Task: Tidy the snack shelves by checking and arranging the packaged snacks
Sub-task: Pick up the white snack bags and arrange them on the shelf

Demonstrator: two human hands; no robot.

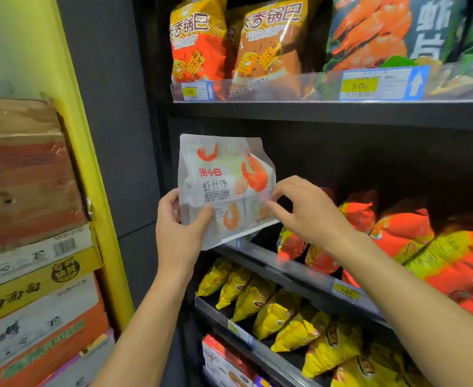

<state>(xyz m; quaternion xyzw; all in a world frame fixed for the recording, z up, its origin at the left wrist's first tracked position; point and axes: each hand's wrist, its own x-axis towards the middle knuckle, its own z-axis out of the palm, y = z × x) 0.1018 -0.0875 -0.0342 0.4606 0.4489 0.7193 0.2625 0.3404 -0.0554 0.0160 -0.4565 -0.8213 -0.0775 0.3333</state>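
White shrimp-cracker pouch [224,188]: upright at middle shelf's [299,272] left end; left hand [178,233] grasping bottom corner, right hand [308,210] pinching right edge. Risk: toppling forward once released.

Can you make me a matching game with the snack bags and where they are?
Things:
1. white shrimp-picture pouch
2. shiny yellow bags
3. orange-red rice-crust bag
4. red-orange bags with yellow bands

Places:
A. top shelf, far left
B. lower shelf, in a row
C. held in both hands
D. middle shelf, right side

Pairs: 1-C, 2-B, 3-A, 4-D
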